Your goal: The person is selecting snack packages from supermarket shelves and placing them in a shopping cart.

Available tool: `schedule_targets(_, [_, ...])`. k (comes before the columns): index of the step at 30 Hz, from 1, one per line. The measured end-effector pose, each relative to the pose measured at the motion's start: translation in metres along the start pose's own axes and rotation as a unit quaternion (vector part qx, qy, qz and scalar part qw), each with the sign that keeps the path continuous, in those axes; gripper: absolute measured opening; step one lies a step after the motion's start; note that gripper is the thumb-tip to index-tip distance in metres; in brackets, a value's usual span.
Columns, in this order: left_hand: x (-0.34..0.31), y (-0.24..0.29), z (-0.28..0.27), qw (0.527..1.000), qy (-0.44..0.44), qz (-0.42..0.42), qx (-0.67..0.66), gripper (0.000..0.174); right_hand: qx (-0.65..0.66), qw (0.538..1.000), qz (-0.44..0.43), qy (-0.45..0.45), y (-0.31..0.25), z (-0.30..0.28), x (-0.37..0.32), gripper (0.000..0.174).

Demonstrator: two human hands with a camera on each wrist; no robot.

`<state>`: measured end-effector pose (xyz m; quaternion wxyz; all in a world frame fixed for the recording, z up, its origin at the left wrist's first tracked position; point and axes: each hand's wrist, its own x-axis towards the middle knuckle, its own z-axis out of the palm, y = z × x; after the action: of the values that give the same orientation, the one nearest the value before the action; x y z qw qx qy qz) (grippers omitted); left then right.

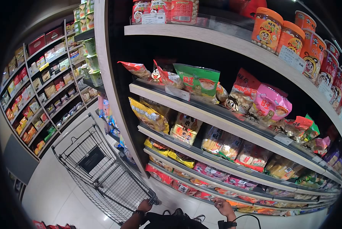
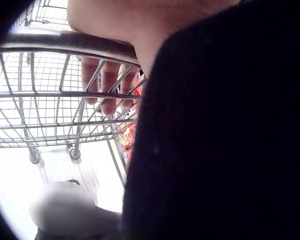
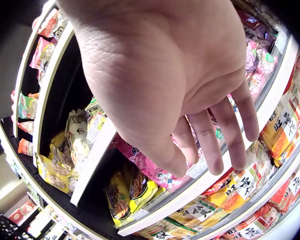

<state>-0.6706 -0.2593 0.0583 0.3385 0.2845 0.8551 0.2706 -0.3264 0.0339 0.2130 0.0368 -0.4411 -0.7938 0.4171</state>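
Note:
My left hand [image 1: 144,205] holds the handle of a dark wire shopping cart [image 1: 90,157] at the lower middle of the head view. In the left wrist view the palm lies over the grey handle bar [image 2: 65,41], and fingers [image 2: 109,90] hang down on its far side. My right hand [image 1: 224,208] is held out low in front of the snack shelves, with nothing in it. Its fingers [image 3: 210,145] are loosely bent in the right wrist view, overlapping pink snack bags [image 3: 157,170] and yellow bags [image 3: 132,192] on the shelves behind.
Tall shelving [image 1: 201,99] with several tiers of bagged snacks fills the right side. Orange-lidded jars [image 1: 267,28] stand on the upper tier. Across the aisle is another stocked shelf unit [image 1: 50,86]. Pale floor tiles [image 1: 77,204] surround the cart.

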Motion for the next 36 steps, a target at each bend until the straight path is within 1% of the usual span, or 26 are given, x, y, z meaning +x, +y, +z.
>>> schedule_targets(3, [0.003,-0.004,0.004,0.999,-0.003,-0.034,0.002,0.04,0.023,0.999,-0.025,0.01,0.017,0.006,0.001,0.029])
schedule_targets(4, [0.01,-0.008,0.005,0.999,-0.001,-0.035,0.0,0.04,0.023,0.999,-0.027,0.008,0.013,0.004,-0.001,0.029])
schedule_targets(6, [0.026,-0.024,0.002,0.996,-0.066,0.03,0.059,0.036,0.024,0.999,0.033,-0.007,-0.001,-0.001,-0.004,0.026])
schedule_targets(7, [0.029,-0.024,-0.004,0.996,-0.06,0.029,0.06,0.036,0.024,0.999,0.027,-0.008,0.011,0.001,-0.004,0.026])
schedule_targets(8, [0.042,-0.021,-0.023,0.986,-0.045,0.151,0.06,0.031,0.027,0.999,-0.016,0.006,0.03,0.005,-0.001,0.025])
schedule_targets(9, [0.051,-0.014,-0.046,0.96,-0.033,0.27,0.062,0.028,0.03,0.998,-0.057,0.021,0.043,0.008,0.003,0.025])
schedule_targets(11, [0.049,0.05,-0.117,0.983,0.079,0.161,0.041,0.026,0.042,0.997,-0.06,0.018,0.055,0.011,0.009,0.025])
schedule_targets(12, [0.04,0.09,-0.156,0.959,0.172,0.222,0.023,0.025,0.048,0.997,-0.05,0.014,0.057,0.008,0.008,0.026])
schedule_targets(13, [0.038,0.13,-0.2,0.912,0.261,0.307,0.075,0.024,0.049,0.997,-0.054,0.014,0.06,0.007,0.013,0.026])
schedule_targets(14, [0.025,0.17,-0.237,0.924,0.267,0.269,0.05,0.022,-0.008,0.995,-0.094,-0.01,0.065,0.005,0.016,0.026])
schedule_targets(15, [0.028,0.198,-0.272,0.845,0.359,0.39,0.071,0.022,-0.065,0.988,-0.136,-0.032,0.068,0.004,0.018,0.026])
schedule_targets(16, [0.033,0.224,-0.305,0.787,0.421,0.442,0.091,0.024,-0.066,0.988,-0.137,-0.033,0.062,0.005,0.016,0.026])
schedule_targets(17, [0.017,0.262,-0.334,0.748,0.455,0.475,0.087,0.027,-0.008,0.997,-0.079,-0.025,0.049,0.006,0.013,0.026])
schedule_targets(18, [0.011,0.291,-0.358,0.694,0.519,0.485,0.118,0.03,0.051,0.998,-0.02,-0.015,0.042,0.008,0.01,0.026])
schedule_targets(19, [0.012,0.311,-0.377,0.644,0.586,0.463,0.162,0.038,0.05,0.998,-0.021,-0.014,0.042,0.01,0.01,0.026])
schedule_targets(21, [-0.001,0.354,-0.403,0.584,0.659,0.438,0.182,0.051,0.059,0.997,-0.05,0.006,0.053,0.017,0.009,0.027])
schedule_targets(23, [-0.001,0.38,-0.428,0.585,0.657,0.42,0.222,0.066,0.086,0.994,-0.061,0.004,0.064,0.019,0.003,0.028])
schedule_targets(25, [0.001,0.4,-0.443,0.589,0.641,0.391,0.3,0.072,0.024,0.998,-0.014,0.051,0.04,0.013,-0.018,0.03])
schedule_targets(26, [0.01,0.406,-0.451,0.577,0.636,0.384,0.34,0.07,0.042,0.996,-0.036,0.072,0.05,0.015,-0.023,0.03])
schedule_targets(27, [0.016,0.409,-0.457,0.579,0.633,0.387,0.338,0.07,0.043,0.996,-0.031,0.074,0.058,0.015,-0.028,0.03])
schedule_targets(29, [0.023,0.416,-0.465,0.618,0.562,0.371,0.406,0.065,0.039,0.996,0.011,0.074,0.064,0.013,-0.037,0.03])
schedule_targets(30, [0.026,0.419,-0.467,0.643,0.551,0.345,0.405,0.058,0.026,0.996,-0.002,0.083,0.066,0.011,-0.043,0.031])
schedule_targets(31, [0.026,0.421,-0.469,0.639,0.565,0.347,0.39,0.042,0.026,0.996,-0.001,0.087,0.064,0.01,-0.048,0.031])
schedule_targets(33, [0.024,0.425,-0.478,0.682,0.542,0.285,0.4,0.024,0.025,0.995,0.043,0.087,0.063,0.008,-0.055,0.031])
schedule_targets(34, [0.021,0.424,-0.479,0.681,0.543,0.286,0.399,0.024,0.025,0.995,0.042,0.089,0.071,0.009,-0.055,0.031])
schedule_targets(36, [0.017,0.425,-0.482,0.631,0.605,0.328,0.357,0.014,0.042,0.994,0.048,0.089,0.091,0.013,-0.053,0.03])
